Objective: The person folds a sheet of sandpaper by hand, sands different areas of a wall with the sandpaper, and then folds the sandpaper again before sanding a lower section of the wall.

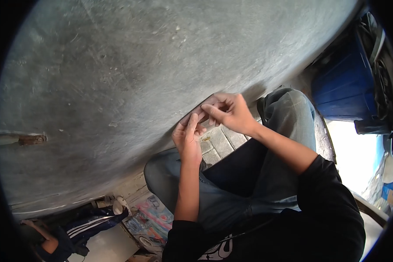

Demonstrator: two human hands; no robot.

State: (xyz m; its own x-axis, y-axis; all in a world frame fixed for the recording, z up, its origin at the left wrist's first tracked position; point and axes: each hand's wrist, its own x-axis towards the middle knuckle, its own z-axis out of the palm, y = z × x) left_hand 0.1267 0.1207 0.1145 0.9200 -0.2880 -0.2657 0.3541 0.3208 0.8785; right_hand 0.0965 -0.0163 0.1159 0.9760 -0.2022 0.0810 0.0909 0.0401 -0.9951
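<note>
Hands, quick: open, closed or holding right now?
Left hand: partly curled; anything held cannot be told.
Right hand: curled in; anything held cannot be told.

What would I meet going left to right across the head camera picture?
Small rust-brown fitting, dark trousers with white stripes, the person's bare left hand, their bare right hand, big blue plastic container.

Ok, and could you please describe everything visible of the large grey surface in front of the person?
The large grey surface fills much of the picture's upper left and centre. It looks hard, perhaps cement, mottled in lighter and darker grey, with scratches and small pale specks. A rust-brown piece shows at its left part. Whether it is a wall or a tabletop is unclear. The left hand and right hand are close to its near edge; I cannot tell whether they touch it.
</note>
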